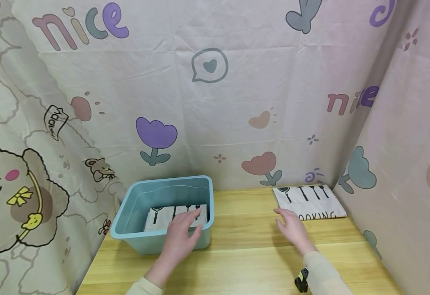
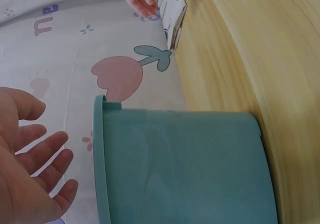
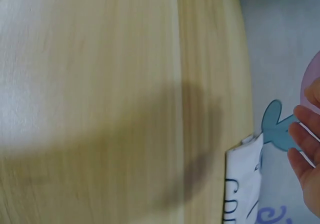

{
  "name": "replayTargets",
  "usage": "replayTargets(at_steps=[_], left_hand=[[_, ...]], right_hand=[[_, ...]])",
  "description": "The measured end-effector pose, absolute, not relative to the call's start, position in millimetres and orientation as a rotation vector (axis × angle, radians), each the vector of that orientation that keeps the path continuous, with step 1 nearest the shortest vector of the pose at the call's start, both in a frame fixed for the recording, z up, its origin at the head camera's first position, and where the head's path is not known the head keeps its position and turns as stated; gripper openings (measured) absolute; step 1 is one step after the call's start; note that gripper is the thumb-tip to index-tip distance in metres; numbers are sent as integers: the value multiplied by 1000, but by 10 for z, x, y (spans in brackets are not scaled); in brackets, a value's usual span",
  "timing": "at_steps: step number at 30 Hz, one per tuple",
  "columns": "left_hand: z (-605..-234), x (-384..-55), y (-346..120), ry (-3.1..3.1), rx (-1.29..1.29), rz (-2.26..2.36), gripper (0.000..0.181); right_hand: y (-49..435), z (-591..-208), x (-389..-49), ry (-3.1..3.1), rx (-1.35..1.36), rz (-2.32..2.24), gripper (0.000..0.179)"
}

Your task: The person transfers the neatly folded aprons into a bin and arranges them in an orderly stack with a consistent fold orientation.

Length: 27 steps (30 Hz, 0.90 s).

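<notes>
My left hand (image 1: 182,234) hovers over the near right rim of a blue-green plastic bin (image 1: 163,242), its fingers loosely spread and nothing in them. Inside the bin lies a folded white cloth (image 1: 163,217) printed with black kitchen utensils, partly covered by the hand in the head view. A second folded white cloth (image 1: 310,200), with the same utensils and the lettering "COOKING", lies flat at the table's back right. Close to that cloth's near left corner, my right hand (image 1: 292,227) is held above the table with relaxed fingers and holds nothing.
The light wood table (image 1: 244,254) carries the bin on its left side. A patterned fabric curtain (image 1: 207,106) hangs behind the table and along both sides. A small black device (image 1: 301,280) sits on the right wrist.
</notes>
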<state>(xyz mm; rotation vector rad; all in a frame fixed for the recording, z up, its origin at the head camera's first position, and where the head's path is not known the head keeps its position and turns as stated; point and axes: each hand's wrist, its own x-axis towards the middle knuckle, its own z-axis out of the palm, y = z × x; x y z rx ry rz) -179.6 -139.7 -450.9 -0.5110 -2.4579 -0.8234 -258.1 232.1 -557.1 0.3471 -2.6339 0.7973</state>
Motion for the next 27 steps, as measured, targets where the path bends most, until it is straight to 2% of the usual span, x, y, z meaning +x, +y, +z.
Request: replayTargets(at_steps=[27], left_hand=[[-4657, -1632, -989, -2298, -691, -723, 49]], right_hand=[[2652, -5794, -2752, -2798, 183, 695, 43]])
